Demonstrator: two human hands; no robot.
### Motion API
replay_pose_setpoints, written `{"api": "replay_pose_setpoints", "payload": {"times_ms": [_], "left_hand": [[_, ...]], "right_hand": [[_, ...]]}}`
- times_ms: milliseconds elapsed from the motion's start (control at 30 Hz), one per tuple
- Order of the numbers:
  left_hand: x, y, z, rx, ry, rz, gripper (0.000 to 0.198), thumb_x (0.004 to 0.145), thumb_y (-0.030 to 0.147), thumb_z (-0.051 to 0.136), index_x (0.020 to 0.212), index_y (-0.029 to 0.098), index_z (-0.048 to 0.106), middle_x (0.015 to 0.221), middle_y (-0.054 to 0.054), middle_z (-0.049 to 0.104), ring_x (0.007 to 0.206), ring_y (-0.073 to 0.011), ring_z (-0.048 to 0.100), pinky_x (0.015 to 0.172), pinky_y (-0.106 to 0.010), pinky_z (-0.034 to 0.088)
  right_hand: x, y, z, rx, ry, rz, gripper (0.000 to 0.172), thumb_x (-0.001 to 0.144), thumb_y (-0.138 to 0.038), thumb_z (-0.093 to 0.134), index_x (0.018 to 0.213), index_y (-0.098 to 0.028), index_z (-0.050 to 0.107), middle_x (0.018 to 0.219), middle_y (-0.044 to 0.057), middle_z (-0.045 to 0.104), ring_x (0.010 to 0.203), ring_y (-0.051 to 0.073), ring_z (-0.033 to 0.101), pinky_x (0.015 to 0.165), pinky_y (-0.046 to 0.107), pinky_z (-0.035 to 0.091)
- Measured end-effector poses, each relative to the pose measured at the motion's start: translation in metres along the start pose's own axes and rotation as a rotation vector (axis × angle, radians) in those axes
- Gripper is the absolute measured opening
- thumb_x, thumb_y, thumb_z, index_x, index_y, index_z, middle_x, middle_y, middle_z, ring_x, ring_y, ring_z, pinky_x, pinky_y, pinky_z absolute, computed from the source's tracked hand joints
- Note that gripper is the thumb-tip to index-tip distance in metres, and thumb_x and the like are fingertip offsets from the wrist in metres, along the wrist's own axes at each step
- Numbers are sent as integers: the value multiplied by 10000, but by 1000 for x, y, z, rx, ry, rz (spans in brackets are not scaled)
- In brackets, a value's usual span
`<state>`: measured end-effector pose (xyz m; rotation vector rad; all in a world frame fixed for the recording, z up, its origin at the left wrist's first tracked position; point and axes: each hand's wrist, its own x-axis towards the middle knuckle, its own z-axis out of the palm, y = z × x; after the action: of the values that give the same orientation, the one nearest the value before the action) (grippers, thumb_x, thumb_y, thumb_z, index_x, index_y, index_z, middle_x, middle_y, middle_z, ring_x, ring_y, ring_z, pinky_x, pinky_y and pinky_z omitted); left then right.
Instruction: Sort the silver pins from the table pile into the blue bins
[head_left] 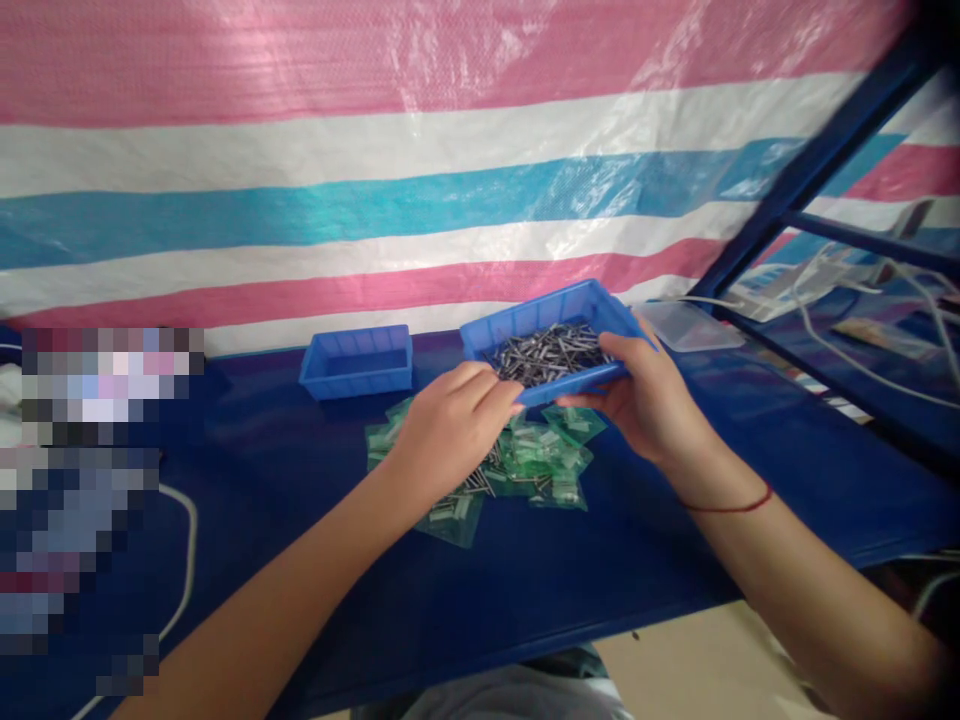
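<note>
A blue plastic bin (529,316) is tilted above the table, heaped with thin grey metal pieces (551,352) that look like screws or nails. My right hand (652,395) grips its right end, thumb over the rim and fingers underneath. At the near left corner, my left hand (459,425) has its fingers curled on the bin's edge; the fingertips are partly hidden. Below the bin lies a pile of small green-tinted clear bags (544,460) with white and metal pieces in them. More thin metal pieces (480,482) show beside my left hand, among the bags.
A second blue bin (356,378) stands at the back left on the dark blue table (600,570). A clear plastic lid or tray (694,327) lies at the back right. White cables (191,540) run along the left; a blue metal frame (817,165) rises at right. Striped sheeting (337,215) hangs behind.
</note>
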<state>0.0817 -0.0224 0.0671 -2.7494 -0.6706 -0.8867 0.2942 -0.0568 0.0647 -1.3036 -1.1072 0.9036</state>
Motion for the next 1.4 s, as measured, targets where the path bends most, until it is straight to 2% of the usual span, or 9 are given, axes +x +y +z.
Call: {"api": "replay_pose_setpoints", "payload": {"times_ms": [67, 133, 300, 500, 633, 800, 1000, 1200, 1400], "left_hand": [[-13, 4, 4, -72, -20, -18, 314, 956, 362, 474, 1180, 152, 538, 1073, -99, 644, 1062, -212, 587, 950, -357, 478], [-29, 3, 10, -128, -54, -120, 618, 898, 518, 510, 1367, 136, 383, 1280, -164, 555, 1204, -262, 516, 1009, -398, 442], [-58, -1, 30, -124, -223, -299, 878, 804, 646, 527, 1462, 135, 246, 1466, -190, 398, 1360, -338, 356, 1112, -524, 281], [-58, 5, 38, -140, -220, -332, 998, 762, 749, 480, 1471, 94, 226, 1463, -212, 400, 1356, -325, 371, 1124, -520, 245], [-60, 4, 39, -164, -179, -298, 1102, 697, 808, 486, 1481, 90, 195, 1486, -238, 344, 1379, -347, 326, 1113, -524, 271], [-63, 4, 42, -162, -118, -270, 941, 757, 724, 524, 1458, 144, 283, 1513, -249, 260, 1379, -391, 306, 1064, -551, 347], [-64, 7, 43, -75, 8, -240, 626, 850, 547, 548, 1375, 228, 429, 1544, -174, 218, 1438, -409, 110, 1083, -634, 274], [-62, 8, 45, 10, -41, -88, 409, 915, 428, 485, 1245, 198, 560, 1414, -131, 481, 1418, -350, 239, 1143, -598, 201], [-62, 8, 45, -16, -38, -102, 401, 905, 408, 492, 1234, 192, 568, 1352, -133, 532, 1365, -340, 342, 1131, -581, 239]], "right_hand": [[0, 2, -7, 6, 43, 45, 486, 811, -405, 531, 1278, -305, 445, 1068, 38, 601, 745, 213, 657, 565, 383, 605], [0, 5, -16, -19, 74, 59, 466, 784, -383, 580, 1234, -304, 492, 980, 30, 601, 694, 214, 642, 528, 389, 602], [-6, -7, -22, -407, 28, -57, 465, 802, -427, 577, 1245, -290, 533, 915, 42, 640, 634, 216, 628, 477, 361, 557], [-17, -41, 12, -1059, -23, -403, 470, 855, -442, 495, 1256, -209, 575, 851, 76, 703, 689, 246, 661, 617, 356, 494], [-20, -51, 39, -1244, -36, -507, 478, 872, -455, 444, 1258, -208, 579, 889, 98, 700, 711, 245, 658, 597, 328, 454], [-21, -56, 59, -1366, -17, -599, 465, 872, -460, 408, 1220, -216, 596, 875, 110, 679, 657, 227, 628, 541, 291, 374], [-27, -61, 67, -1453, -22, -652, 474, 884, -472, 367, 1183, -197, 611, 808, 109, 658, 601, 210, 596, 492, 264, 291], [-32, -64, 73, -1502, -23, -714, 463, 886, -451, 370, 1198, -195, 599, 809, 116, 641, 617, 215, 590, 478, 264, 244], [-33, -68, 74, -1535, -22, -742, 443, 878, -437, 398, 1207, -209, 589, 819, 114, 628, 633, 222, 587, 476, 272, 216]]}}
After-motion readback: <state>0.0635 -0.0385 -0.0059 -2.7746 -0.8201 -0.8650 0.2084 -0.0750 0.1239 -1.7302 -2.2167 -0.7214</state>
